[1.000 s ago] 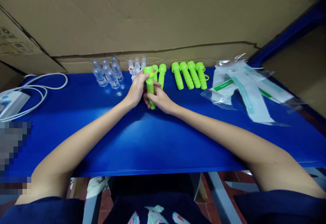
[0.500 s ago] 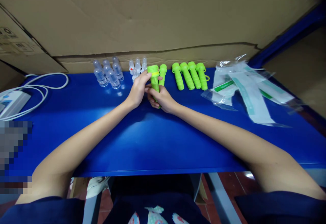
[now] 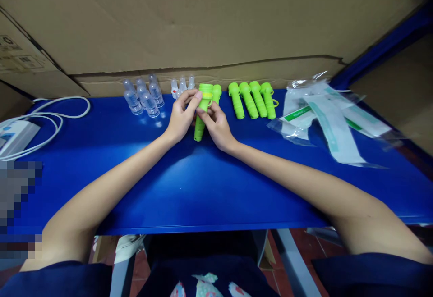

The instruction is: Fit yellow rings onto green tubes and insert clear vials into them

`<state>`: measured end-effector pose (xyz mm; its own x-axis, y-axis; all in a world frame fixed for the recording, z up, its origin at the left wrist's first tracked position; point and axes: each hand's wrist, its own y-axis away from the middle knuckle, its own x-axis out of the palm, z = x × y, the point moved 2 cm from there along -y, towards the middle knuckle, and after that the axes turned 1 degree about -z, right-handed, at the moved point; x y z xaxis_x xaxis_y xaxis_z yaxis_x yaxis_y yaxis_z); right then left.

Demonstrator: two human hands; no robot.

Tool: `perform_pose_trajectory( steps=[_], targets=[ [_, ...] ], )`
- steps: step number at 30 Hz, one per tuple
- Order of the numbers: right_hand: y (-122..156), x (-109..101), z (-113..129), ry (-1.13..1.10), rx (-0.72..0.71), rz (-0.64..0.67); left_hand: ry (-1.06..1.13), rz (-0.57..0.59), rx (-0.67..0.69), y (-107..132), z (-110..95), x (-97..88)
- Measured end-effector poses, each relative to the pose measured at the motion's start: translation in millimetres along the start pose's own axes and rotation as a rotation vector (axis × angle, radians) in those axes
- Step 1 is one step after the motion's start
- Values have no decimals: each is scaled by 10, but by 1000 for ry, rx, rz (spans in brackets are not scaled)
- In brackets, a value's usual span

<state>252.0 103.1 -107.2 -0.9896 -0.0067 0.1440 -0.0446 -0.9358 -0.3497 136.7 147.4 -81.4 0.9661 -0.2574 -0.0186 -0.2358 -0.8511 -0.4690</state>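
both hands are in mid-table, wrapped round one green tube. it stands tilted, wide end up and leaning away, narrow end down at the table; contact with the surface looks likely but can't be told for sure. the left hand pinches the wide top from its side, fingertips right at the rim. the right hand is closed on the upper body, just under the yellow band. neither hand is open, and both are gripping that one tube.

to work that top end cleanly, the narrow end is best braced against the table so the tube can't swing. the pinch wants to sit close to the band, with the force going straight along the tube rather than sideways.

watch the neighbours: a spare green tube lies just behind the fingers. small white pieces stand close by on the left, and clear caps beyond them. the row of green tubes and the plastic bags sit off to the right, apart from the hands
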Motion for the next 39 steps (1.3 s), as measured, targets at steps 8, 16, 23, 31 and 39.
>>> perform_pose_trajectory(
  steps=[8,16,23,31,39],
  targets=[
    [4,-29,-61,-20,40,89,81,29,-123,7,49,9],
    [57,26,100,-6,116,13,50,50,-240,72,-75,70],
    [65,38,148,-8,122,-11,58,69,-242,65,-74,73],
    [65,48,125,-32,158,-12,38,74,-255,70,-80,86],
    [72,62,138,-43,178,-41,111,211,-294,111,-93,135]
  ],
)
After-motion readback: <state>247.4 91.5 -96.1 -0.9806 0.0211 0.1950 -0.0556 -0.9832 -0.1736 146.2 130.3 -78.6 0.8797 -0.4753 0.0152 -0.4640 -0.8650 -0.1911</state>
